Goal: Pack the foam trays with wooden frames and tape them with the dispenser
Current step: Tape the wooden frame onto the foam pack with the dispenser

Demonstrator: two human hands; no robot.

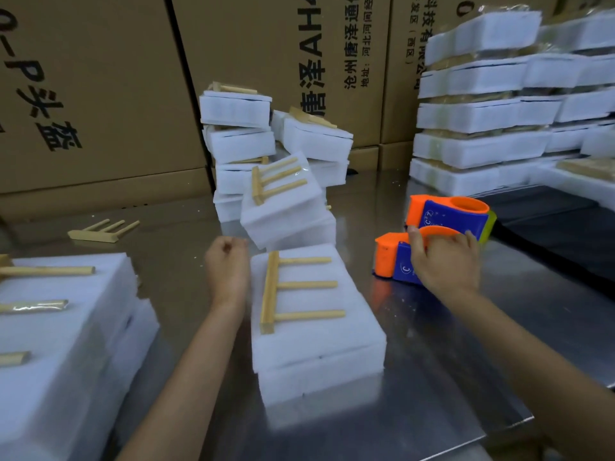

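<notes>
Your right hand (442, 257) grips the near tape dispenser (396, 261), right of the foam tray (316, 327); your left hand (226, 261) is fisted, empty. The untaped wooden frame (293, 287) may slide off.

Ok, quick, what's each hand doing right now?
Left hand: curled in a fist, holding nothing.
Right hand: gripping the nearer tape dispenser on the table.

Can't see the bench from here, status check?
Right hand gripping near dispenser; left hand fisted, empty. Frame sits on foam tray, untaped. Second dispenser just behind.
</notes>
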